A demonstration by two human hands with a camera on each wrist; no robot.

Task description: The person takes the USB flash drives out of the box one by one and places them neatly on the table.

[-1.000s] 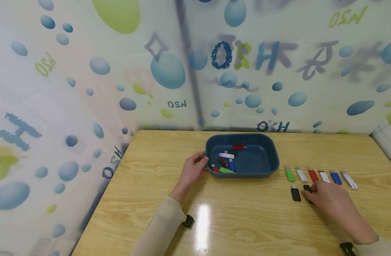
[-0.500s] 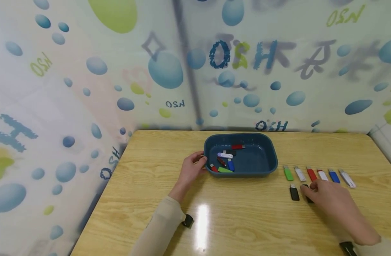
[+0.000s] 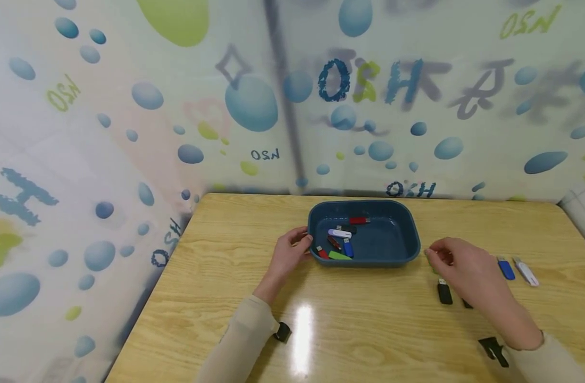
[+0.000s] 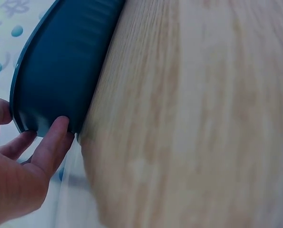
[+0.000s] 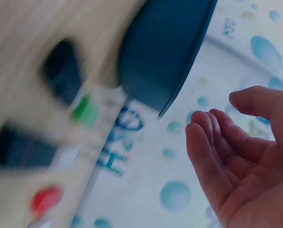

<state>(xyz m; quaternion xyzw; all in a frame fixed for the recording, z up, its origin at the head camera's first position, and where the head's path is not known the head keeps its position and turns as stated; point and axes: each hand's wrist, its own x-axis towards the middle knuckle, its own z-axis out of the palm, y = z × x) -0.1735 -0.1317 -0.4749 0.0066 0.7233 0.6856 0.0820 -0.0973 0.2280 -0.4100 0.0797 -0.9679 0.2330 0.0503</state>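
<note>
Left wrist: bin point(image 4: 65, 61) touches fingers point(image 4: 54, 137).

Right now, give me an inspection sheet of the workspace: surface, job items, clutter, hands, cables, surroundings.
Surface: wood-grain table with a glare streak.
Job's things: dark blue tray holding seven USB sticks; at its right, a blue stick, a white stick, a black stick, others partly hidden.
Clutter: nothing seen.
Hands: left hand holds the tray's left end; right hand over the loose sticks, holding nothing.
Cables: nothing seen.
Surroundings: backdrop with blue and green spots.
</note>
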